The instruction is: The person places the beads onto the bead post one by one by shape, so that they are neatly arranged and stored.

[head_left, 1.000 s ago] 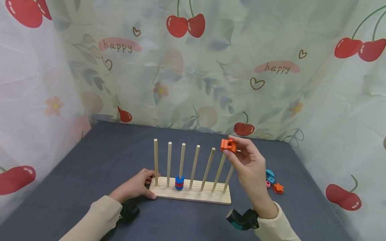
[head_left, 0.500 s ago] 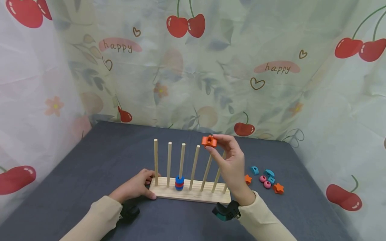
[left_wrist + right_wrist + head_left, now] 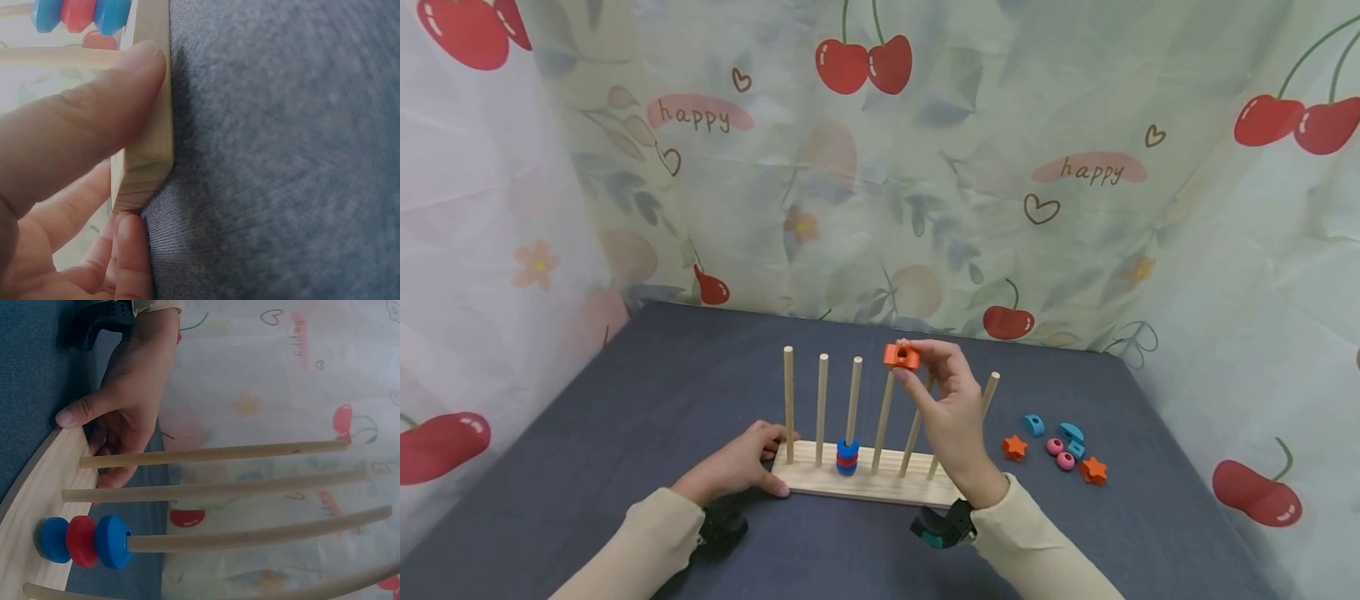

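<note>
Cherry-printed cloth (image 3: pixel 880 167) backs a dark table (image 3: pixel 700 383) as, watching remotely, I have my right hand (image 3: pixel 953 412) pinching an orange piece (image 3: pixel 902 356) between thumb and fingers at the top of the fourth peg (image 3: pixel 882 425); whether the peg has entered its hole, I cannot tell. My left hand (image 3: pixel 741 462) grips the left end of the wooden board (image 3: pixel 865 487), thumb along the near edge. Done: blue and red rings (image 3: pixel 847 457) sit low on the third peg (image 3: pixel 853 400). The two leftmost pegs (image 3: pixel 789 408) stand bare; my right hand partly hides those farther right. Orange stars (image 3: pixel 1094 471), pink beads (image 3: pixel 1065 461) and blue pieces (image 3: pixel 1071 432) lie loose at right, leaving the stacking, I judge, at an early stage.
</note>
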### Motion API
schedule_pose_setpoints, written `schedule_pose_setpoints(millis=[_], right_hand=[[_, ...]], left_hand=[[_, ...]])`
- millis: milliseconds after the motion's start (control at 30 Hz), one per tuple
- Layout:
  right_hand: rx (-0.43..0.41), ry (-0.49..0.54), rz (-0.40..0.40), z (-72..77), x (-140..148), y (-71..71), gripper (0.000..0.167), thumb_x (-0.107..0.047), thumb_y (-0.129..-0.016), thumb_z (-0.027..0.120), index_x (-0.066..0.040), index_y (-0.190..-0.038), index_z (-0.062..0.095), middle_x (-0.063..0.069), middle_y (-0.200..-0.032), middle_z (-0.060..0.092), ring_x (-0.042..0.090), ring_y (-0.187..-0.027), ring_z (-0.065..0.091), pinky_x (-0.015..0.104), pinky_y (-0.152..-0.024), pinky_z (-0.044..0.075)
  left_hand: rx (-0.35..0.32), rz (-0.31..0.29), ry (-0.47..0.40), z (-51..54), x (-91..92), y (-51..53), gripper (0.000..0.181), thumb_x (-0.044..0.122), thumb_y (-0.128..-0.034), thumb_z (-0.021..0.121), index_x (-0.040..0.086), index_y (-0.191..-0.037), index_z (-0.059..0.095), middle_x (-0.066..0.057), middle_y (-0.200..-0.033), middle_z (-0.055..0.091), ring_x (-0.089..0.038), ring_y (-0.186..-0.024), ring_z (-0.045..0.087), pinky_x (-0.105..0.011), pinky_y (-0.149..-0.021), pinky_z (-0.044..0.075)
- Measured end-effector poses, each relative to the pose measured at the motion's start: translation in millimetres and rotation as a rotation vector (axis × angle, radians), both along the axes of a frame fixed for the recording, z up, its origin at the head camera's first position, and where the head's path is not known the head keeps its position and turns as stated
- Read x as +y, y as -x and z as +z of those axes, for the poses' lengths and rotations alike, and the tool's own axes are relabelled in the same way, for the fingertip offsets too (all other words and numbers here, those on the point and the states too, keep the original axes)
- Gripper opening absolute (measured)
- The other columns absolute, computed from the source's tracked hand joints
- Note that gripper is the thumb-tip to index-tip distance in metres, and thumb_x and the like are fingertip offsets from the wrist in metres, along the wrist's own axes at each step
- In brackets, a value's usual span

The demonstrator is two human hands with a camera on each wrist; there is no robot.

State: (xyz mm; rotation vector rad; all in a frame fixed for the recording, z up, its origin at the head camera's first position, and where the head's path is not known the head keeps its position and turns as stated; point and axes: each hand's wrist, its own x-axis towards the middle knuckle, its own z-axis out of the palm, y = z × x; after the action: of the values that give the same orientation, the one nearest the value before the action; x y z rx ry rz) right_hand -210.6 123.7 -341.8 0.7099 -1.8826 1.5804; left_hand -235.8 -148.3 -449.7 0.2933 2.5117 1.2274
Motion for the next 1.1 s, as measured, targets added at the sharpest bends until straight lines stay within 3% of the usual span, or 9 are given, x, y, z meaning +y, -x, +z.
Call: schedule_pose_setpoints(millis=[200, 367, 733, 1100], right_hand=[[-0.059, 0.015, -0.016, -5.1, -3.4, 3.1, 0.033, -0.002, -0.088, 0.068, -0.002, -0.119, 0.058, 0.012, -0.112, 0.062, 0.009, -0.099, 0.061, 0.017, -0.08, 0.047], [-0.093, 0.039, 0.008, -7.8, -4.7, 5.3, 0.032, -0.002, -0.089, 0.067, -0.002, -0.12, 0.057, 0.013, -0.11, 0.063, 0.011, -0.098, 0.062, 0.021, -0.086, 0.049], [-0.245, 0.107, 0.028, -15.1, -7.0, 5.2, 0.035, -0.01, -0.089, 0.069, -0.005, -0.121, 0.056, 0.009, -0.115, 0.057, 0.017, -0.097, 0.061, 0.021, -0.081, 0.052], [-0.378, 0.139, 0.045, -34.2, -8.2, 1.2, 0.034, -0.013, -0.088, 0.071, -0.007, -0.119, 0.057, 0.011, -0.113, 0.062, 0.017, -0.097, 0.064, 0.024, -0.085, 0.054]], left_hand=[[-0.001, 0.003, -0.001, 0.1, 0.6, -0.5, 0.07, 0.011, -0.0641, 0.09, 0.008, -0.126, 0.059, -0.013, -0.116, 0.045, -0.031, -0.111, 0.052, -0.054, -0.098, 0.042], [0.015, 0.003, 0.006, -0.3, 1.3, -1.0, 0.069, 0.011, -0.0637, 0.09, 0.009, -0.125, 0.06, -0.012, -0.118, 0.045, -0.03, -0.112, 0.051, -0.051, -0.1, 0.042], [0.018, 0.006, 0.01, 1.1, 1.4, -2.8, 0.068, 0.012, -0.0637, 0.09, 0.009, -0.124, 0.06, -0.012, -0.118, 0.046, -0.029, -0.111, 0.051, -0.05, -0.1, 0.042], [0.027, 0.004, 0.006, -1.4, 0.3, -2.0, 0.068, 0.011, -0.0633, 0.09, 0.009, -0.124, 0.06, -0.012, -0.117, 0.046, -0.028, -0.11, 0.051, -0.049, -0.1, 0.042]])
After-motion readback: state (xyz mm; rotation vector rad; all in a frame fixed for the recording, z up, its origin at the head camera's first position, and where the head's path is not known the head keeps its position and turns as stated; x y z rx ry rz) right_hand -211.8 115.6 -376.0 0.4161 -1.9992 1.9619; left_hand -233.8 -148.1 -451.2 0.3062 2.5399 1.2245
